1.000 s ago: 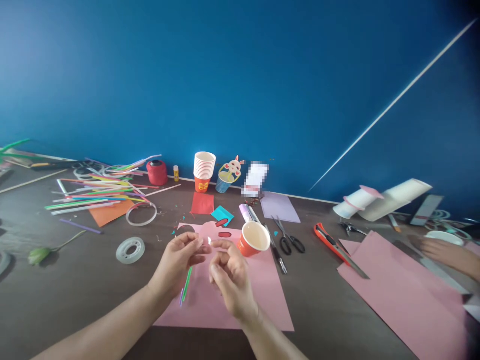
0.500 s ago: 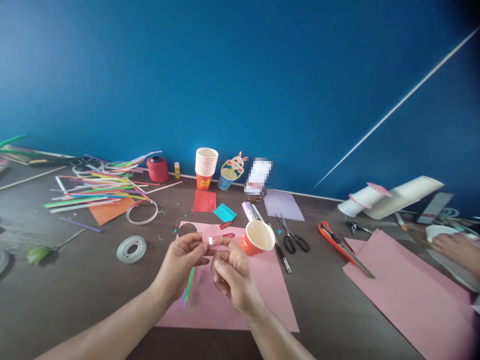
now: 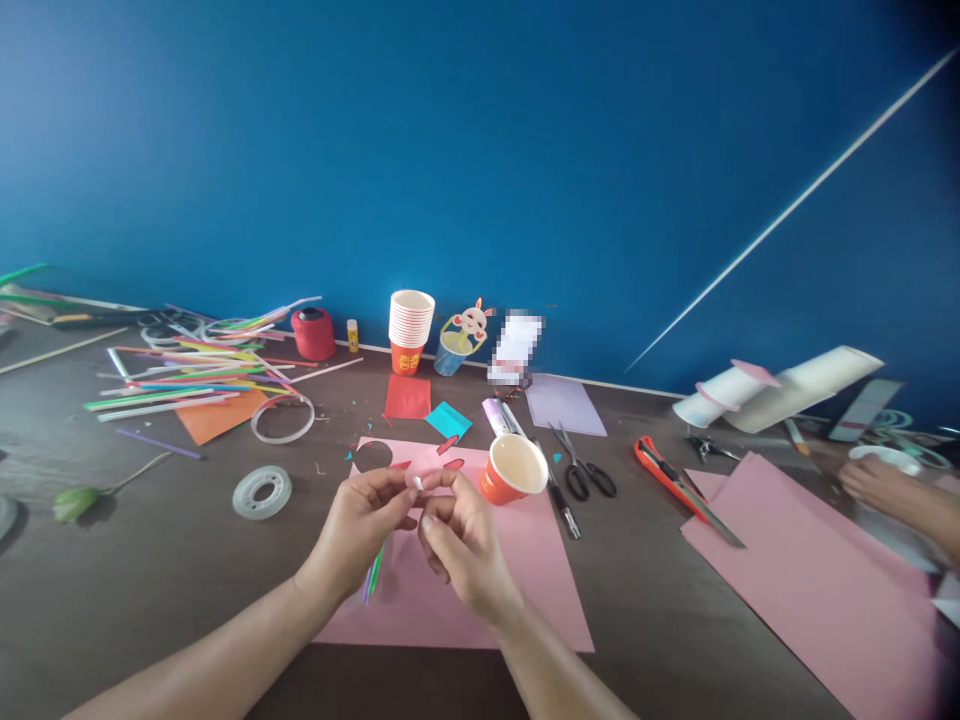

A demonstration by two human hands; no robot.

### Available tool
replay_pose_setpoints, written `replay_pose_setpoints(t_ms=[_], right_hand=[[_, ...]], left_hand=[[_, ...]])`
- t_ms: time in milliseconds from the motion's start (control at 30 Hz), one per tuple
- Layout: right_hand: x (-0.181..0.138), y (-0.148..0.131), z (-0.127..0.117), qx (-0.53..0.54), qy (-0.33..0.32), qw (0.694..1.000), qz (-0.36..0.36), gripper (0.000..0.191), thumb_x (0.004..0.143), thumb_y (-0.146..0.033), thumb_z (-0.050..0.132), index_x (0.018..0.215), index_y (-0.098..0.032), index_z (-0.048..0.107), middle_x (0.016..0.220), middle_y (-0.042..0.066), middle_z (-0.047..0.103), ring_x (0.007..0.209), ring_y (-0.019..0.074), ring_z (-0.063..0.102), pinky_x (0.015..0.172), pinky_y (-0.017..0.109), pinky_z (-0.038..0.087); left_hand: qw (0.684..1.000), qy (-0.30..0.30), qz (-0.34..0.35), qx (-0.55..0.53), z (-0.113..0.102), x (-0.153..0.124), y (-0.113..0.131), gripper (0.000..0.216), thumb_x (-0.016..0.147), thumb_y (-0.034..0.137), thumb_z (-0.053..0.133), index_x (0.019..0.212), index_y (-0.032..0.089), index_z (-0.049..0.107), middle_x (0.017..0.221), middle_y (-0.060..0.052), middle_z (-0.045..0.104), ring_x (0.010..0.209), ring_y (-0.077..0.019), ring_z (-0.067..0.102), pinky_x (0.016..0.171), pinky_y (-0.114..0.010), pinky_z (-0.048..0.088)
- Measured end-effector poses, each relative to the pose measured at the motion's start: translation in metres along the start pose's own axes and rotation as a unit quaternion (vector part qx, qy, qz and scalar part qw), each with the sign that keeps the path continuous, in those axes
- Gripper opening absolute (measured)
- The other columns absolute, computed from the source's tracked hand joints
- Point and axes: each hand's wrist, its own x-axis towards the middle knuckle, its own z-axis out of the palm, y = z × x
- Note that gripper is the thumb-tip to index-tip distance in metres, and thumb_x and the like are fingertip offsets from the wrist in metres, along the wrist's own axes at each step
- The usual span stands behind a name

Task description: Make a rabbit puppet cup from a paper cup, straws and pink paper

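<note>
My left hand [image 3: 367, 508] pinches a small pink paper disc between thumb and fingertips, above a large pink sheet [image 3: 536, 610]. A tiny white piece [image 3: 418, 483] shows on it. My right hand [image 3: 469, 545] has curled fingers, its index fingertip at the edge of the white piece. Just beyond the fingers lie small red paper cut-outs [image 3: 452, 464]. To the right of my right hand a red and white paper cup [image 3: 499, 487] stands on the sheet. Green and purple straws [image 3: 375, 578] lie under my left hand, partly hidden by it.
A tape roll [image 3: 262, 493] lies left, near many loose straws [image 3: 180, 385]. Stacked cups [image 3: 410, 335] and a decorated rabbit cup [image 3: 454, 352] stand by the wall. Scissors [image 3: 577, 470] and an orange utility knife [image 3: 675, 485] lie right. Another person's hand [image 3: 874, 488] works at far right.
The pink disc has tilted, so less of its face shows. My right index fingertip has shifted slightly at the white piece. The other person's hand has moved a little left.
</note>
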Motion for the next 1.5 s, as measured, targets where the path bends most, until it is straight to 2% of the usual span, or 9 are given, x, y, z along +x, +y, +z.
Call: replay_pose_setpoints(t_ms=[467,667,900,1067,1500], right_hand=[[-0.0021,-0.0003,0.0008,-0.056,0.002,0.998,-0.011,0.02,0.083,-0.01,0.04,0.099,-0.021,0.038,0.051,-0.011,0.04,0.035,0.0022,0.031,0.036,0.015,0.024],[0.0003,0.0021,0.0021,-0.049,0.031,0.998,-0.023,0.003,0.088,-0.022,0.042,0.09,-0.021,0.04,0.046,-0.012,0.039,0.033,0.0024,0.03,0.036,0.015,0.023],[0.0017,0.0043,0.002,-0.082,0.068,0.994,-0.022,0.012,0.088,-0.03,0.044,0.082,-0.019,0.042,0.044,-0.011,0.04,0.033,0.0025,0.031,0.036,0.015,0.026],[0.0032,0.0015,0.0039,-0.072,0.117,0.99,-0.022,0.014,0.087,-0.032,0.047,0.082,-0.019,0.044,0.043,-0.011,0.039,0.033,0.0028,0.032,0.035,0.015,0.026],[0.0065,0.003,0.0025,-0.041,0.108,0.993,-0.002,0.018,0.084,-0.036,0.05,0.082,-0.018,0.046,0.04,-0.011,0.038,0.03,0.0031,0.027,0.03,0.015,0.021]], left_hand=[[0.999,0.0,0.016,0.042,-0.0023,0.0018,-0.0033,0.012,0.069,0.027,0.067,0.073,0.015,0.067,0.065,-0.001,0.065,0.059,-0.0111,0.058,0.051,-0.019,0.048],[0.999,-0.019,0.012,0.045,-0.0038,-0.0012,-0.0046,0.018,0.075,0.03,0.061,0.08,0.015,0.069,0.07,-0.005,0.067,0.061,-0.0131,0.06,0.054,-0.022,0.049],[0.999,-0.015,-0.029,-0.014,-0.0047,0.001,-0.0065,0.017,0.076,0.031,0.06,0.08,0.017,0.069,0.071,-0.005,0.069,0.066,-0.0153,0.063,0.053,-0.021,0.048],[1.0,-0.005,-0.027,-0.005,-0.0063,0.0021,-0.0061,0.018,0.075,0.032,0.061,0.079,0.016,0.068,0.073,-0.006,0.069,0.071,-0.0176,0.065,0.055,-0.022,0.049],[0.999,-0.018,-0.024,-0.024,-0.002,-0.004,-0.0038,0.013,0.074,0.027,0.062,0.076,0.015,0.063,0.075,-0.006,0.07,0.074,-0.0195,0.066,0.058,-0.025,0.051]])
